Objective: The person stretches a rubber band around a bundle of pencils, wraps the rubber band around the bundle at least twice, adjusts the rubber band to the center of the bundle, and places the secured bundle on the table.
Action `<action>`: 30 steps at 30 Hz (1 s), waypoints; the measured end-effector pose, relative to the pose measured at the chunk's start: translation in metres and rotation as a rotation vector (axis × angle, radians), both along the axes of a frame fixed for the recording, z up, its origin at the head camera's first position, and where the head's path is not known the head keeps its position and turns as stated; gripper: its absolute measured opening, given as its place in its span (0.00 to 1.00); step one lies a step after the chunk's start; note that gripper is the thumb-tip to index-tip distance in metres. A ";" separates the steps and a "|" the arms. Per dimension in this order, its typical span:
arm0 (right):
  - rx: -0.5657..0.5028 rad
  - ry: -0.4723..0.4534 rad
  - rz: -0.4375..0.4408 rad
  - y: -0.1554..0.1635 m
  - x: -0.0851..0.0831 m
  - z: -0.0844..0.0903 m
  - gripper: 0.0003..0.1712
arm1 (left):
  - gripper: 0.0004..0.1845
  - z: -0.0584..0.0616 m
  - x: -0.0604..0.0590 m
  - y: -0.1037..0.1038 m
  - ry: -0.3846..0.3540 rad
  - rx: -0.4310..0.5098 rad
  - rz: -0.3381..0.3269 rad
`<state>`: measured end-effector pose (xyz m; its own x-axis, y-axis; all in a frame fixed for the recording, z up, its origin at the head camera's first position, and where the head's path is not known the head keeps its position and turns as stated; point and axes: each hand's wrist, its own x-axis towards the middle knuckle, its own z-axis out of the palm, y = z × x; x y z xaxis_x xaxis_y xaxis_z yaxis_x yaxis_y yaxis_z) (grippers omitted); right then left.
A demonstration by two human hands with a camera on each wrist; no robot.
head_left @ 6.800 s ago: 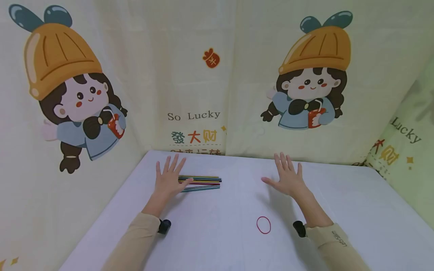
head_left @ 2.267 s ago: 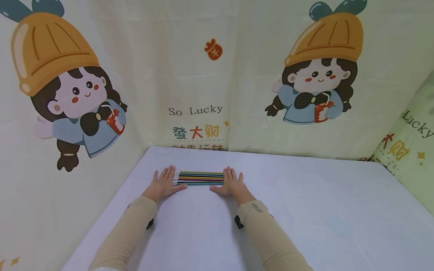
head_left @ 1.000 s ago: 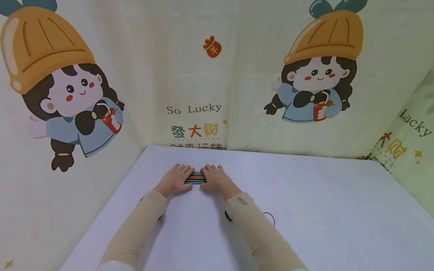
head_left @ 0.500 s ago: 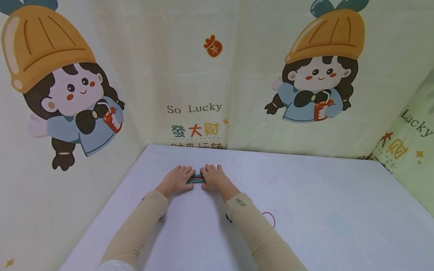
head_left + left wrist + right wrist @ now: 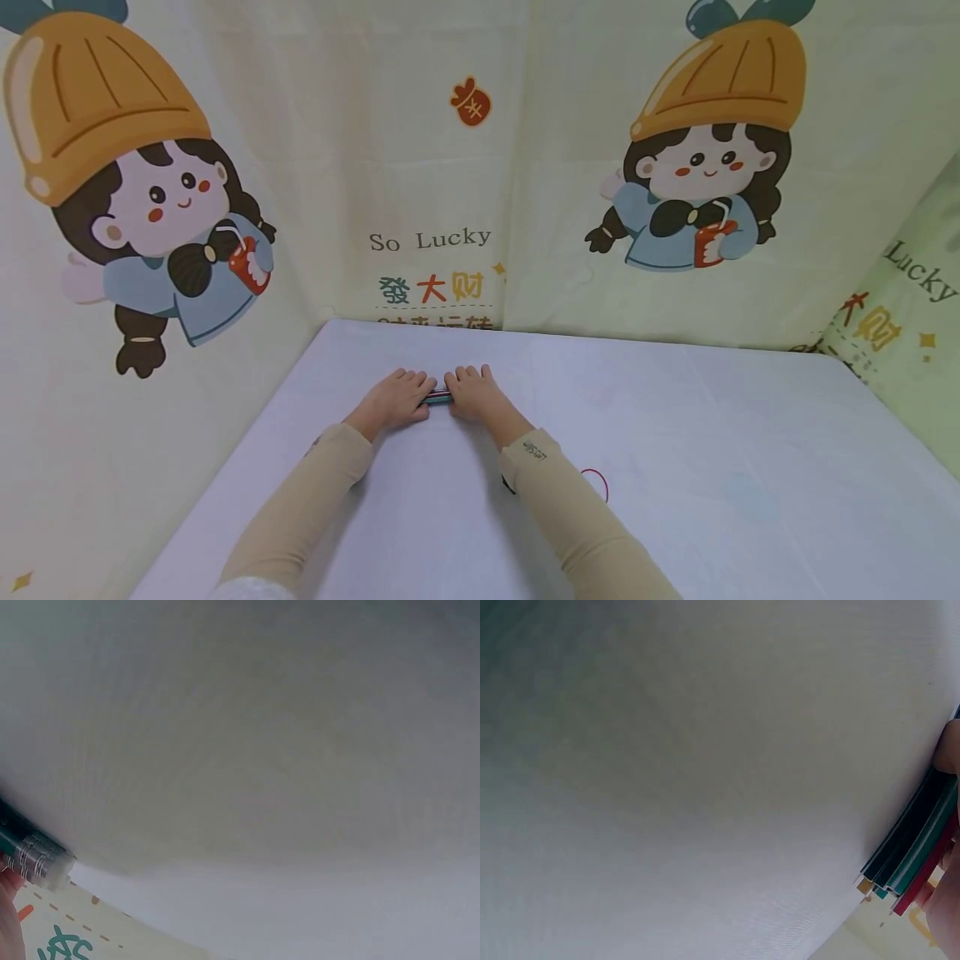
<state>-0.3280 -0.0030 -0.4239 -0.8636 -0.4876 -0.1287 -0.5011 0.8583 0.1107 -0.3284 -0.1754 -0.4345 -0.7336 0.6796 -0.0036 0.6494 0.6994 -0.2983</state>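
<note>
Stretching below everything, white counter (image 5: 720, 500) is lying under two beige sleeves (image 5: 296, 504). Left hand (image 5: 394, 400) and right hand (image 5: 477, 395) are gripping opposite ends of pencil bundle (image 5: 437, 398) over counter's far half, fingers (image 5: 946, 748) curling round it. Red loop (image 5: 604, 480) is lying nearer, partly hidden behind right sleeve (image 5: 581, 521).

Evenly lit head view, soft shadows (image 5: 513, 533) beside sleeves (image 5: 300, 492), dimmer wrist views

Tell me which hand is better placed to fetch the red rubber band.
Probably the right hand: the red rubber band lies beside its sleeve, farther from the left hand. Both hands grip the pencils.
</note>
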 end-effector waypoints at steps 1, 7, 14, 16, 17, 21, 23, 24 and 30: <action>0.004 0.010 0.002 0.000 0.000 0.000 0.26 | 0.19 0.000 0.000 0.000 0.004 0.000 0.000; 0.015 0.035 0.003 -0.003 -0.001 -0.001 0.25 | 0.22 0.004 0.002 0.002 -0.018 -0.023 0.026; 0.011 0.020 -0.025 -0.005 0.001 0.000 0.25 | 0.18 0.004 0.004 0.005 0.029 -0.013 0.015; 0.011 0.018 -0.036 -0.005 0.003 0.000 0.24 | 0.17 0.003 0.005 0.006 0.054 -0.014 0.007; 0.008 0.022 -0.041 -0.005 0.004 0.000 0.23 | 0.17 0.003 0.005 0.006 0.065 -0.015 0.005; -0.001 0.053 -0.050 -0.004 0.007 0.001 0.18 | 0.16 0.001 0.003 0.007 0.097 -0.026 0.006; -0.003 0.072 -0.044 -0.003 0.008 0.002 0.16 | 0.15 -0.001 0.003 0.008 0.111 -0.023 0.002; -0.005 0.077 -0.040 -0.003 0.008 0.002 0.16 | 0.16 -0.002 0.002 0.008 0.111 -0.023 0.005; -0.011 0.072 -0.031 0.003 0.008 0.008 0.15 | 0.18 0.002 0.002 0.014 0.044 -0.011 0.075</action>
<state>-0.3201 0.0002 -0.4158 -0.8849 -0.4618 -0.0605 -0.4657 0.8745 0.1358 -0.3262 -0.1612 -0.4325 -0.7823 0.6225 0.0228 0.5810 0.7424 -0.3336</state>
